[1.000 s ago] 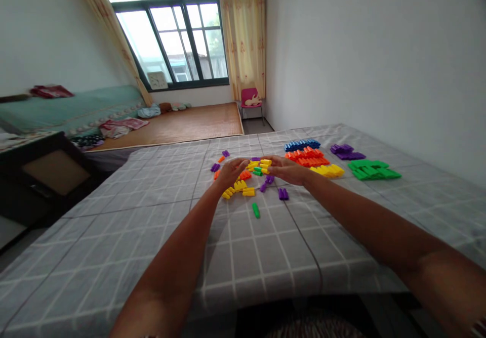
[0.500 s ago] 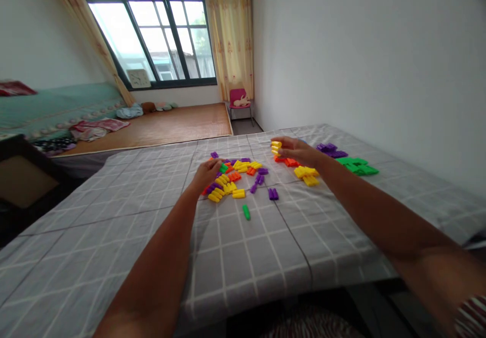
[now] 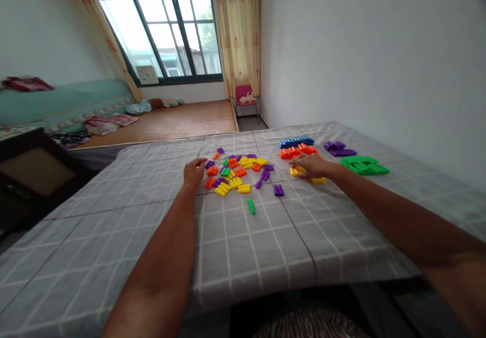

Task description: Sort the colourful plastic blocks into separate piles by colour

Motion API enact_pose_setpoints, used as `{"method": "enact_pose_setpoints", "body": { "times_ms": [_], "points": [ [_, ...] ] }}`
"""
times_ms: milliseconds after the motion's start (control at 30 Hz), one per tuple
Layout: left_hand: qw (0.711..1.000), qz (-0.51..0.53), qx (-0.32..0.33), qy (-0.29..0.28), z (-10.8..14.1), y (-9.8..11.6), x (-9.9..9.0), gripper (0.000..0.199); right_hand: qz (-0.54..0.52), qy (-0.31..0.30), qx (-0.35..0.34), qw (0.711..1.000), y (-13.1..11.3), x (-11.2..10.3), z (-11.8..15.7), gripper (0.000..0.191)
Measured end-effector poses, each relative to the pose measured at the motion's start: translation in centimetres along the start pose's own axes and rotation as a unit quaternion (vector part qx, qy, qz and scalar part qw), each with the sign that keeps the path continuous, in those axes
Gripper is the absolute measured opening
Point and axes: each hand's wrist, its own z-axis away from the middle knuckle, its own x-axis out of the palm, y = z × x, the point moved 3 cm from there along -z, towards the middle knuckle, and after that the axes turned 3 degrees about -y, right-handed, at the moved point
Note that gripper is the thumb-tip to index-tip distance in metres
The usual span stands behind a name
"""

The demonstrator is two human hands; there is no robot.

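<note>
Loose coloured blocks, purple, orange, yellow and green, lie in a heap (image 3: 237,172) mid-table. At the heap's left edge is my left hand (image 3: 194,172), its fingers bent and apart beside a purple block (image 3: 209,164), holding nothing. My right hand (image 3: 309,165) is low over the yellow blocks (image 3: 318,180), with its fingers closed on a yellow block (image 3: 295,171); the palm side is partly hidden. Just behind it are orange blocks (image 3: 298,151) and a row of blue blocks (image 3: 296,141). A single green block (image 3: 251,207) lies in front of the heap.
Purple blocks (image 3: 337,149) and green blocks (image 3: 363,165) are grouped at the right. The table has a grey checked cloth (image 3: 152,226). A white wall stands on the right, a dark cabinet (image 3: 32,168) on the left, and a pink chair (image 3: 243,94) beyond.
My right hand has lowered toward the yellow group with the yellow block, uncovering the blue row. My left hand has drawn back leftward off the heap. The view has shifted slightly.
</note>
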Motion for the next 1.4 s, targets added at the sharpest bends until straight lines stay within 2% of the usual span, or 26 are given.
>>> {"method": "enact_pose_setpoints", "body": {
  "times_ms": [100,167,267,333,433,533,600,700,900,1133,1200,1300,1400],
  "points": [
    [0.999,0.034,-0.017,-0.016,0.4,-0.5,0.3,0.033,0.024,0.001,-0.013,1.000,-0.2,-0.3,-0.3,0.054],
    [0.998,0.052,-0.014,-0.045,0.5,-0.4,0.9,0.031,0.026,0.022,-0.065,0.997,-2.0,-0.9,-1.0,0.050],
    [0.994,0.076,-0.006,-0.081,0.7,-0.1,1.9,0.029,-0.024,0.042,-0.164,0.985,-7.5,-1.6,-2.5,0.038],
    [0.989,0.096,-0.003,-0.111,0.9,0.3,2.3,0.030,-0.048,0.030,-0.189,0.980,-11.9,-1.6,-3.7,0.032],
    [0.985,0.099,0.024,-0.141,1.2,1.2,2.3,0.032,-0.014,0.009,-0.133,0.991,-17.3,-1.2,-5.7,0.025],
    [0.986,0.074,0.062,-0.137,1.3,2.2,2.0,0.030,0.023,-0.016,-0.048,0.998,-19.8,-0.4,-7.5,0.033],
    [0.985,0.062,0.077,-0.143,1.4,2.7,2.1,0.031,0.009,-0.030,-0.029,0.999,-20.2,0.2,-8.6,0.040],
    [0.983,0.049,0.099,-0.144,1.5,3.0,2.4,0.030,-0.068,-0.027,-0.050,0.996,-19.8,1.0,-9.6,0.035],
    [0.988,0.047,0.087,-0.115,1.1,1.6,2.6,0.032,-0.199,0.037,-0.073,0.976,-18.5,1.4,-8.9,0.031],
    [0.991,0.021,0.073,-0.109,0.9,0.8,2.8,0.032,-0.117,0.008,-0.081,0.990,-17.8,0.9,-8.2,0.020],
    [0.991,0.023,0.069,-0.111,1.1,0.9,2.7,0.032,-0.116,0.013,-0.106,0.988,-18.0,1.0,-8.2,0.023],
    [0.991,0.033,0.068,-0.113,1.3,0.9,2.7,0.032,-0.115,-0.014,-0.154,0.981,-18.6,1.2,-8.1,0.034],
    [0.991,0.030,0.066,-0.112,1.2,0.8,2.7,0.032,-0.094,-0.050,-0.156,0.982,-19.2,1.0,-7.9,0.040]
  ]
}}
